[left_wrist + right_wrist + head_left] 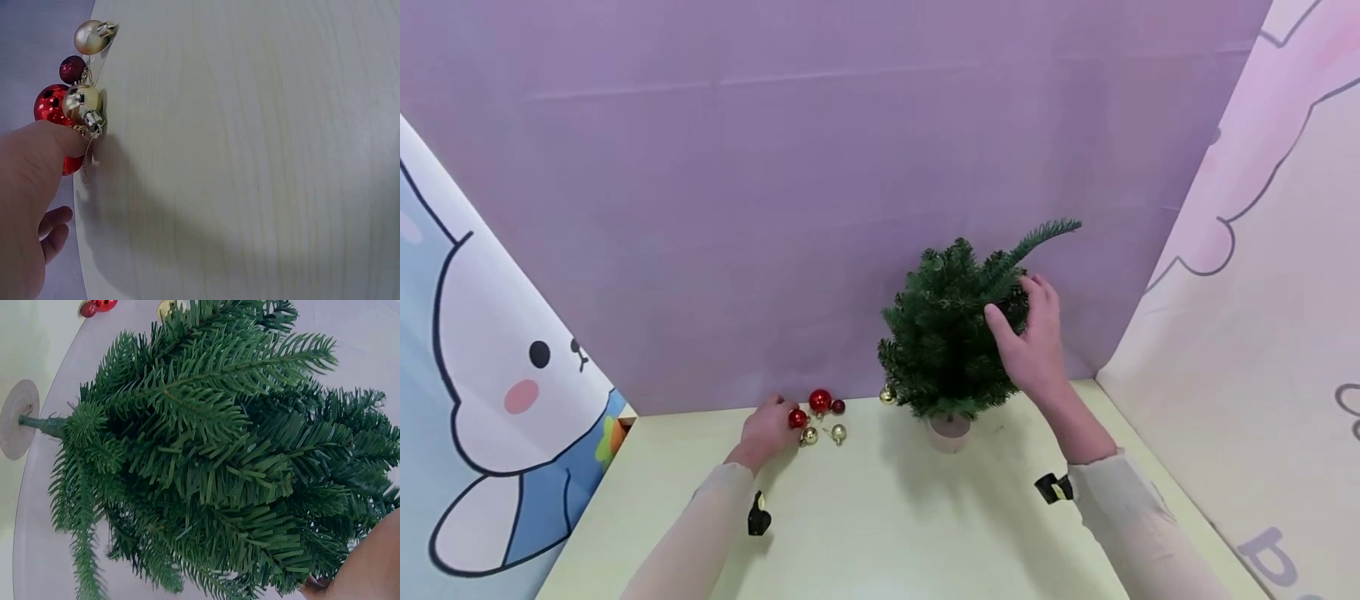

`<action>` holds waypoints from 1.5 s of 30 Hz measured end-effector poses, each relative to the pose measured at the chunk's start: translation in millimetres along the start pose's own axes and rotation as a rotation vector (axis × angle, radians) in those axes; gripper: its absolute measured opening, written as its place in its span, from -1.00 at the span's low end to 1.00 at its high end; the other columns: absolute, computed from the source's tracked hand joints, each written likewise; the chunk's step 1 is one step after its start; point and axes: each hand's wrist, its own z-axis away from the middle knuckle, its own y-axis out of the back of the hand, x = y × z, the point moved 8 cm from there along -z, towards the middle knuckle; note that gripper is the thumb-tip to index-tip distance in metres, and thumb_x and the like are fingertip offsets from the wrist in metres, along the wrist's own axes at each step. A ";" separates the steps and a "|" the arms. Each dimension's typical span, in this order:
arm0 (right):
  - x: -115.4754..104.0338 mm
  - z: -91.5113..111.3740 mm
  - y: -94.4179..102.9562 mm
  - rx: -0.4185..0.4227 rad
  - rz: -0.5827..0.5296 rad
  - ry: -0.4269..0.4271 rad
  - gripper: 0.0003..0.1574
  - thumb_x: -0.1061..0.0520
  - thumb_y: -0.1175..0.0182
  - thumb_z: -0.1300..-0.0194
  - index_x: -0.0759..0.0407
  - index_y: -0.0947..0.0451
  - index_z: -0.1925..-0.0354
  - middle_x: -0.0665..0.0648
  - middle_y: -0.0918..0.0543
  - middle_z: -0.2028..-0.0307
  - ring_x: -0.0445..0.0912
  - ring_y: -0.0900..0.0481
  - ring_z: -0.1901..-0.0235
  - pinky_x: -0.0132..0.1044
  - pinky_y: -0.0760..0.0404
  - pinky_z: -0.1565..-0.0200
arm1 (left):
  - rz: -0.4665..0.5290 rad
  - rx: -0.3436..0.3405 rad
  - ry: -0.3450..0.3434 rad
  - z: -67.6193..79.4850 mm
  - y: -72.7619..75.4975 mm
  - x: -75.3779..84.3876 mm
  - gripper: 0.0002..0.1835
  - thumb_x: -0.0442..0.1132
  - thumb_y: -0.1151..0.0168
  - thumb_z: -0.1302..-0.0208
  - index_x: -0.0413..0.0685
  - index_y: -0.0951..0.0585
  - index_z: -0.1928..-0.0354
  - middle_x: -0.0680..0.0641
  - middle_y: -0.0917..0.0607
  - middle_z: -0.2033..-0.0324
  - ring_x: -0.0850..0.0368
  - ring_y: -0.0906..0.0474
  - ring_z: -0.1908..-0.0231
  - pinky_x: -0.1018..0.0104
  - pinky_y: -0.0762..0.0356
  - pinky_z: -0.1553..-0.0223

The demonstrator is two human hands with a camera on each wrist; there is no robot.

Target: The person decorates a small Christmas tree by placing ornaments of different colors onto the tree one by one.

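Observation:
A small green artificial Christmas tree (951,333) stands upright in a pale round pot (949,435). My right hand (1037,342) is at its right side, thumb and fingers apart among the upper needles. In the right wrist view the thumb meets the branch tips at the lower right. Over at the table's far edge, my left hand (770,429) pinches a shiny red ball ornament (797,418), partly hidden by the thumb in the left wrist view. Close by lie a larger red ball (820,401), a small dark red ball (838,407) and two gold balls (838,432).
Another gold ball (887,394) shows at the tree's lower left. One long branch (1037,237) sticks out up and to the right. Behind the pale table (880,533) rises a purple backdrop (775,208), with printed cartoon panels on both sides.

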 end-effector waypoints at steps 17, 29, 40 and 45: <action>-33.0 20.3 -10.1 0.122 0.083 0.089 -0.18 -0.19 -0.12 -0.36 0.15 -0.18 -0.40 0.25 0.01 -0.43 0.13 0.02 -0.40 0.22 -0.09 -0.27 | 0.170 0.103 0.039 38.5 32.8 -17.0 -0.43 0.04 -0.32 -0.15 -0.07 -0.55 -0.16 -0.17 -0.48 -0.12 -0.18 -0.51 -0.02 -0.10 -0.53 0.12; -37.2 22.3 -12.5 0.152 0.122 0.128 -0.14 -0.19 -0.16 -0.34 0.20 -0.15 -0.40 0.29 0.08 -0.44 0.14 0.05 -0.42 0.19 -0.11 -0.28 | 0.353 0.254 -0.028 67.2 53.5 9.9 -0.53 -0.02 -0.39 -0.12 -0.04 -0.62 -0.06 -0.08 -0.53 -0.03 -0.07 -0.54 0.05 -0.01 -0.52 0.10; -31.6 23.5 -15.1 0.209 0.086 0.135 -0.13 -0.18 -0.15 -0.35 0.14 -0.11 -0.43 0.16 0.14 -0.48 0.08 0.03 -0.43 0.21 -0.19 -0.24 | 0.611 0.333 -0.073 84.1 64.3 45.5 -0.64 -0.15 -0.46 -0.10 0.06 -0.65 0.02 -0.01 -0.56 0.06 -0.09 -0.56 0.12 0.04 -0.56 0.24; -34.1 25.8 -18.2 0.245 0.068 0.154 -0.15 -0.18 -0.14 -0.35 0.17 -0.13 -0.41 0.15 0.12 -0.48 0.10 0.02 -0.43 0.20 -0.18 -0.25 | 0.667 0.339 -0.074 90.1 64.2 57.7 -0.61 -0.19 -0.47 -0.09 -0.01 -0.65 0.01 -0.02 -0.58 0.07 -0.05 -0.57 0.13 0.08 -0.53 0.26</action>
